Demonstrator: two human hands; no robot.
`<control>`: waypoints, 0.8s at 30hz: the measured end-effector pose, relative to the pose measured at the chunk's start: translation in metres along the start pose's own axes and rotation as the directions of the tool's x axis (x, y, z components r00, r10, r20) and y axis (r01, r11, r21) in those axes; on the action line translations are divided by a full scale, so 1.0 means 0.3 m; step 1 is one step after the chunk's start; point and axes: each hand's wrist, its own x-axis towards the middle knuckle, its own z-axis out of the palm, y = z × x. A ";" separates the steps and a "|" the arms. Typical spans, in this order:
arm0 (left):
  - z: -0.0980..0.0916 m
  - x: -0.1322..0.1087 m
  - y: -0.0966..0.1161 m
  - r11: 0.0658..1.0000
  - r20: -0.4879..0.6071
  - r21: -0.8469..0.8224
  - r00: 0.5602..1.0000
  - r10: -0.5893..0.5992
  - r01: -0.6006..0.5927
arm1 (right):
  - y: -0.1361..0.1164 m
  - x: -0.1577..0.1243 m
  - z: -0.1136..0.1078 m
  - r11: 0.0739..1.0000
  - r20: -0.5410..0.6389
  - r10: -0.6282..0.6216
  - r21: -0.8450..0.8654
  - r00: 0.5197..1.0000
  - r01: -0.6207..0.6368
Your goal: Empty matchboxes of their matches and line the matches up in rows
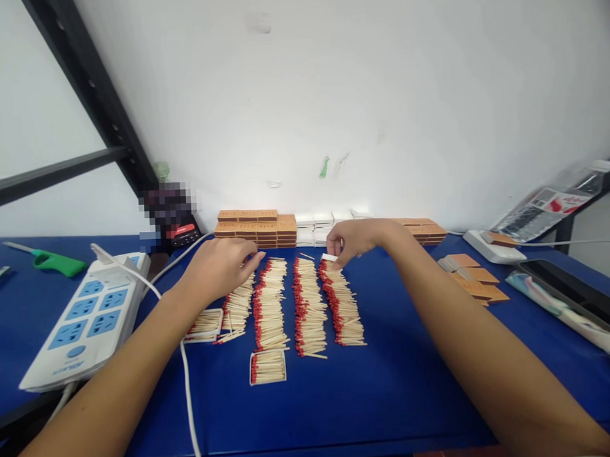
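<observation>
My right hand (353, 240) pinches a small white matchbox tray (329, 257) at the far end of the rightmost row of red-tipped matches (344, 307). Over the far end of the leftmost match row (239, 301) hovers my left hand (221, 266), loosely curled, thumb and forefinger slightly apart, with nothing seen in it. Between these lie two more long match rows, one on the left (271, 303) and one on the right (308, 308). A filled matchbox tray (268, 368) sits in front of them. Another filled tray (204, 325) lies beside my left forearm, partly hidden by it.
Stacked orange matchboxes (255, 229) and white trays (312, 229) line the wall. Several matchbox sleeves (474, 279) lie at right near a dark phone-like slab (577, 299). A power strip (88, 316), its white cable (187, 386) and a green lighter (60, 264) are at left.
</observation>
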 end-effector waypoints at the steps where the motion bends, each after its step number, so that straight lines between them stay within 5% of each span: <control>1: 0.001 0.000 0.000 1.000 -0.004 0.000 1.000 0.000 0.000 | 0.003 0.002 0.001 1.000 0.019 -0.019 0.013 1.000 0.019; 11: -0.002 0.001 0.005 1.000 0.011 0.001 1.000 -0.011 0.011 | 0.009 0.020 0.005 0.991 0.094 -0.132 -0.010 0.987 0.134; 24: 0.002 0.001 0.003 1.000 0.013 -0.007 1.000 -0.011 0.011 | 0.045 0.016 -0.012 0.991 0.012 -0.126 0.051 0.992 0.125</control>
